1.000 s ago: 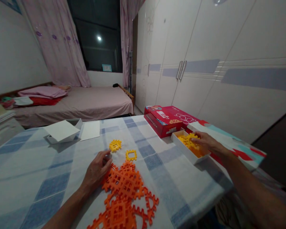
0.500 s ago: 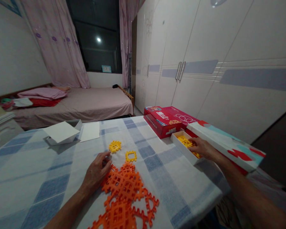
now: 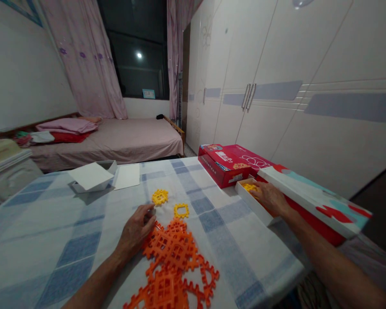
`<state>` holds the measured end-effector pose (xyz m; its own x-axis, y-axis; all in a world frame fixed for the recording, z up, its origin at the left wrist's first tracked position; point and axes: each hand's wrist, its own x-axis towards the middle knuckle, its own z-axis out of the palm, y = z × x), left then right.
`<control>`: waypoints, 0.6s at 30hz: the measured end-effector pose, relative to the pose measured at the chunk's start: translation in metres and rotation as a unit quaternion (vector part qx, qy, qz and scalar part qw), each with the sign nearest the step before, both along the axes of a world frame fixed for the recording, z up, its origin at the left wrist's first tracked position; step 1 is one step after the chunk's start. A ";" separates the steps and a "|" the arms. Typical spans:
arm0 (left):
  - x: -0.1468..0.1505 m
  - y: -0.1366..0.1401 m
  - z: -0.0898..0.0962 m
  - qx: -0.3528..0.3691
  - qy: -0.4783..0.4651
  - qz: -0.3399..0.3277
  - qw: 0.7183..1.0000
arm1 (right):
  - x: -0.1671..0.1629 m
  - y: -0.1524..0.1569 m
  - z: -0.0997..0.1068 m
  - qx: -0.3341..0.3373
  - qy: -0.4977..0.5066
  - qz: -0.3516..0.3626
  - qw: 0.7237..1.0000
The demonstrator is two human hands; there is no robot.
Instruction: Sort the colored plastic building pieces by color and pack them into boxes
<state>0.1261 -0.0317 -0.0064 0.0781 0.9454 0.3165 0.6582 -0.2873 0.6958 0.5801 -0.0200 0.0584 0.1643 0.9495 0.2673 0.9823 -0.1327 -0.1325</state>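
My left hand [image 3: 137, 228] rests on the cloth with its fingers loosely bent and apart, holding nothing. Just right of it lies a flat cluster of orange interlocking plastic pieces [image 3: 170, 244] with toothed edges, running toward the near edge of the view. Beyond the fingertips are a yellow piece with a grid centre [image 3: 160, 197] and a yellow square frame piece [image 3: 181, 210]. On the right, my right hand [image 3: 270, 198] reaches into a narrow white box [image 3: 252, 204], over the yellow pieces [image 3: 249, 187] inside. Its fingertips are hidden in the box.
A red printed box [image 3: 227, 165] and a long white, red and teal box lid [image 3: 318, 199] stand along the table's right side. At the back left, an open white box [image 3: 94, 178] sits beside a white card [image 3: 128, 176]. A checked cloth [image 3: 80, 223] covers the table.
My right hand has moved forward and deeper into the white box, covering more of the yellow pieces. My left hand stays beside the orange pieces. The whole view has shifted slightly.
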 end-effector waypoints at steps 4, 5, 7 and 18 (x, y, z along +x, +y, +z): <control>0.003 -0.001 0.001 0.009 -0.006 0.002 1.000 | -0.018 0.000 0.009 0.076 0.018 0.053 0.996; 0.003 -0.001 0.001 0.011 -0.008 0.002 1.000 | -0.028 0.001 0.011 0.085 0.043 0.077 0.993; 0.004 -0.001 0.002 0.012 -0.013 0.005 1.000 | -0.057 0.002 0.013 0.060 0.109 0.132 0.984; 0.003 0.000 0.001 0.019 -0.046 0.009 0.999 | -0.212 0.014 -0.020 -0.151 0.141 0.416 0.886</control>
<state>0.1295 -0.0320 -0.0057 0.0291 0.9333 0.3579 0.5974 -0.3034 0.7424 0.3678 -0.0056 0.0385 -0.6059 0.7945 0.0411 0.6899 0.5504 -0.4702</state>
